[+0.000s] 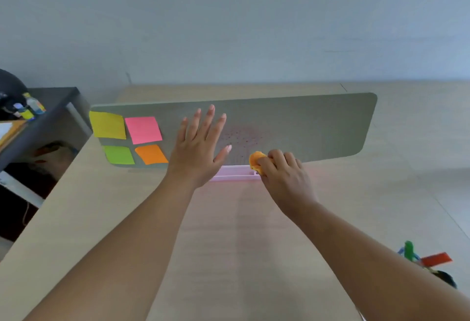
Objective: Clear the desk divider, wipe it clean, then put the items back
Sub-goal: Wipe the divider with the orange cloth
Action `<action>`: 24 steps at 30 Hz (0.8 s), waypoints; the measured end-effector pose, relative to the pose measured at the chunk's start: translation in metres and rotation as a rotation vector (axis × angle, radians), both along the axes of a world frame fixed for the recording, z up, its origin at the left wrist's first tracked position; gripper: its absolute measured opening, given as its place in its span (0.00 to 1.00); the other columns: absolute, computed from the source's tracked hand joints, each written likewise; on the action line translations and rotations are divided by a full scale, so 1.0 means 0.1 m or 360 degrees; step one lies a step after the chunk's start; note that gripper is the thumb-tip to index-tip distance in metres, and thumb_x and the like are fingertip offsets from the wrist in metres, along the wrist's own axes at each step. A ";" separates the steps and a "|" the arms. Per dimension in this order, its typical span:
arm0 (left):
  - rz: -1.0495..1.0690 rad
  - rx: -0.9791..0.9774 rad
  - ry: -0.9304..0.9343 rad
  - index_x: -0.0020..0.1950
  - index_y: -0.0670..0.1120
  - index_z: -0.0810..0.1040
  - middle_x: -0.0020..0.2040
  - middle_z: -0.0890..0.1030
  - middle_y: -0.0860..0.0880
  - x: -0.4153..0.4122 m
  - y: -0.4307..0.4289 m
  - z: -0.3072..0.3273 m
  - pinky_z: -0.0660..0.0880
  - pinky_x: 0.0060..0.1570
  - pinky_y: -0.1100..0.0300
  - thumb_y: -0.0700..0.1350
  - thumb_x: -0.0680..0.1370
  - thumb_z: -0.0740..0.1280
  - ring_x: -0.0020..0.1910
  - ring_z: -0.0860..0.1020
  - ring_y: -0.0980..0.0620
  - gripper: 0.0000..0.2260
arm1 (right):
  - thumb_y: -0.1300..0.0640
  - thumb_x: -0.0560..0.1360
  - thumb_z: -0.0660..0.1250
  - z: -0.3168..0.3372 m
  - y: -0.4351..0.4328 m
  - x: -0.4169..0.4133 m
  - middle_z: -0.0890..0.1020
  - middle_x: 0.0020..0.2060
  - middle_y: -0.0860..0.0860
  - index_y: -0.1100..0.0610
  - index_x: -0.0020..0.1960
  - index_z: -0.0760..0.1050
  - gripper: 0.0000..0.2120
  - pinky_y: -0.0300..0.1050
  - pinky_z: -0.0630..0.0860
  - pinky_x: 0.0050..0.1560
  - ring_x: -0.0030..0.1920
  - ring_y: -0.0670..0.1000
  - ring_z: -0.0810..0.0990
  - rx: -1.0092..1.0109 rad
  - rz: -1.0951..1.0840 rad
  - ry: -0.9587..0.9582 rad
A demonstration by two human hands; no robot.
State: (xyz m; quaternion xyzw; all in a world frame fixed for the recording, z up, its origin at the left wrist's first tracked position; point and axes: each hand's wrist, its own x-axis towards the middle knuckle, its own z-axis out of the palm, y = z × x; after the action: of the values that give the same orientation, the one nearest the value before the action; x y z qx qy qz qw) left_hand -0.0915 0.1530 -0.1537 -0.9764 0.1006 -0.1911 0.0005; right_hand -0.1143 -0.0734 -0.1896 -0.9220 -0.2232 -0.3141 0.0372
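While left hand (195, 153) presses divider (305, 127) | right hand (284, 175) grips orange cloth (256, 160)

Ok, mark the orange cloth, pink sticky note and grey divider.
orange crumpled cloth (255, 160): head view, exposed edge.
pink square sticky note (143, 130): head view, centre.
grey divider panel (318, 127): head view, bare right half.

Softly and evenly lit, with faint shadows on the surface (229, 231), a pinkish cast low on the divider (300, 127), slight blur throughout, and wide-angle bowing toward the edges.
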 end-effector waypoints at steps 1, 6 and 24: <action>-0.0004 0.0008 0.0001 0.79 0.51 0.51 0.79 0.50 0.48 0.07 -0.03 0.00 0.48 0.74 0.43 0.61 0.79 0.49 0.77 0.48 0.44 0.30 | 0.61 0.70 0.71 0.05 -0.03 0.08 0.77 0.44 0.53 0.55 0.48 0.76 0.08 0.50 0.72 0.35 0.38 0.58 0.73 -0.0005 0.0008 -0.0043; -0.0003 0.0044 0.0117 0.79 0.52 0.48 0.80 0.49 0.49 0.43 -0.17 -0.01 0.48 0.74 0.44 0.63 0.79 0.45 0.77 0.49 0.44 0.30 | 0.61 0.73 0.68 0.20 -0.13 0.52 0.78 0.46 0.54 0.57 0.48 0.76 0.04 0.50 0.71 0.35 0.38 0.58 0.73 -0.0007 0.0060 -0.0227; -0.0050 0.0066 -0.0020 0.38 0.47 0.67 0.36 0.74 0.48 1.28 -0.05 0.41 0.60 0.30 0.56 0.64 0.81 0.45 0.36 0.73 0.42 0.24 | 0.58 0.75 0.66 0.55 -0.13 1.41 0.78 0.52 0.56 0.56 0.55 0.77 0.09 0.51 0.71 0.40 0.43 0.59 0.73 -0.0103 0.0103 -0.0432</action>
State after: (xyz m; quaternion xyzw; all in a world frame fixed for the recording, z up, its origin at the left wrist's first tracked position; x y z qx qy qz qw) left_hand 0.0365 0.1475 -0.1123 -0.9733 0.1198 -0.1950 0.0184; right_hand 0.0266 -0.0859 -0.1347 -0.8642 -0.2658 -0.4270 -0.0130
